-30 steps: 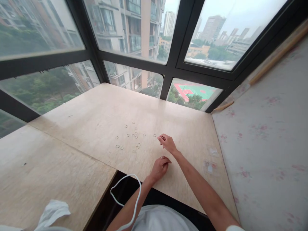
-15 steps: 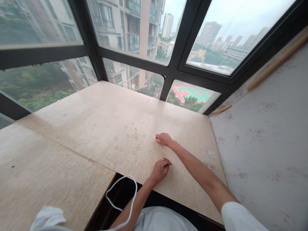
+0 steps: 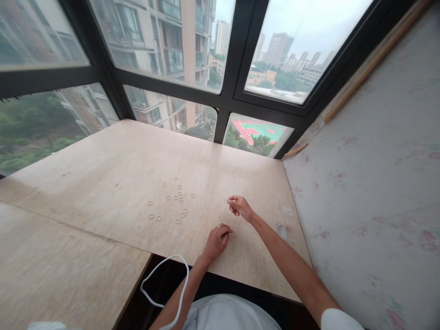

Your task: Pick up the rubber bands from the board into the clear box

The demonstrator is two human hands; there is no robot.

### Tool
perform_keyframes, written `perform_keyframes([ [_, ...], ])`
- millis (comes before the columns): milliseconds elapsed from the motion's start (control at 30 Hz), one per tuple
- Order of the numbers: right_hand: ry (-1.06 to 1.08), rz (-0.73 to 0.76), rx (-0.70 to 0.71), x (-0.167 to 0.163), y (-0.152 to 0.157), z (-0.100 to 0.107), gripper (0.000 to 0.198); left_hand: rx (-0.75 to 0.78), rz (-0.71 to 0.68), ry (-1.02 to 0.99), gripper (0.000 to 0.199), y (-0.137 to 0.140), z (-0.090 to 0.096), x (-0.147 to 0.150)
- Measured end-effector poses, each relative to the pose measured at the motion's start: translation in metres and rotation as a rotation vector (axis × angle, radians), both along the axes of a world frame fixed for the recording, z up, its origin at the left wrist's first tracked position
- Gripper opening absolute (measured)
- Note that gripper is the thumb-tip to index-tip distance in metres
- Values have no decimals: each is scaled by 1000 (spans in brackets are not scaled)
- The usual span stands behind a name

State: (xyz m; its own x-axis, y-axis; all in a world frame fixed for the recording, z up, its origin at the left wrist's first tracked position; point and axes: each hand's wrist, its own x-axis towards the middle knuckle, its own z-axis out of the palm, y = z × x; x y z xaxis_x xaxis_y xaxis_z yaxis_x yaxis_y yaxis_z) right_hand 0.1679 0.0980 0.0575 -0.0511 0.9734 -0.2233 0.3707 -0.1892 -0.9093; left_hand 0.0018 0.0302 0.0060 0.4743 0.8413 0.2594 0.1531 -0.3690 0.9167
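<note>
Between the thumb and index finger of my right hand (image 3: 240, 208) is a small thin ring (image 3: 226, 201), pinched at its edge and held out to the left over the tabletop. Nearer to me, my left hand (image 3: 216, 241) lies by the table's front edge with fingers loosely bent and nothing visible in them. A finger ring (image 3: 218, 226) is worn on it. Several thin rings (image 3: 180, 200) like the held one are scattered flat on the pale table (image 3: 137, 156), left of both hands; a few of them lie close together or touch.
A white cable (image 3: 187, 275) loops over the dark gap at the table's front edge, by my left forearm. Dark-framed windows (image 3: 225, 98) border the far side. A flowered wall (image 3: 343, 183) closes off the right. White tissue (image 3: 46, 326) shows at the bottom left.
My right hand has turned, and a small ring now shows at its fingertips. My left hand stays by the front edge. The whole view has shifted, so the scattered rings appear further left.
</note>
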Motion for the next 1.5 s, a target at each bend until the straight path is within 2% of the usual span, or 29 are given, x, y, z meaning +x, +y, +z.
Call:
perform_keyframes([
  [233, 162, -345, 34, 64, -71, 9, 38, 9, -17, 58, 26, 2, 2, -1],
  [400, 93, -622, 80, 116, -133, 10, 41, 13, -4, 97, 23, 3, 4, -1],
  [533, -25, -735, 72, 147, -165, 8, 38, 9, 1, 121, 23, 3, 7, 0],
  [633, -115, -739, 56, 160, -172, 6, 31, 18, 13, 127, 22, 5, 8, 1],
  [833, -284, -709, 38, 174, -164, 3, 19, 43, 21, 145, 22, 6, 6, 2],
  [1100, -410, -701, 62, 174, -173, 9, 20, 57, 38, 157, 21, 5, 6, 4],
  [1267, -393, -673, 118, 152, -184, 10, 29, 26, 38, 143, 20, 4, 10, 4],
  [1500, -353, -431, 156, 89, -189, -23, 29, -238, 26, 39, 19, 10, 18, -4],
])
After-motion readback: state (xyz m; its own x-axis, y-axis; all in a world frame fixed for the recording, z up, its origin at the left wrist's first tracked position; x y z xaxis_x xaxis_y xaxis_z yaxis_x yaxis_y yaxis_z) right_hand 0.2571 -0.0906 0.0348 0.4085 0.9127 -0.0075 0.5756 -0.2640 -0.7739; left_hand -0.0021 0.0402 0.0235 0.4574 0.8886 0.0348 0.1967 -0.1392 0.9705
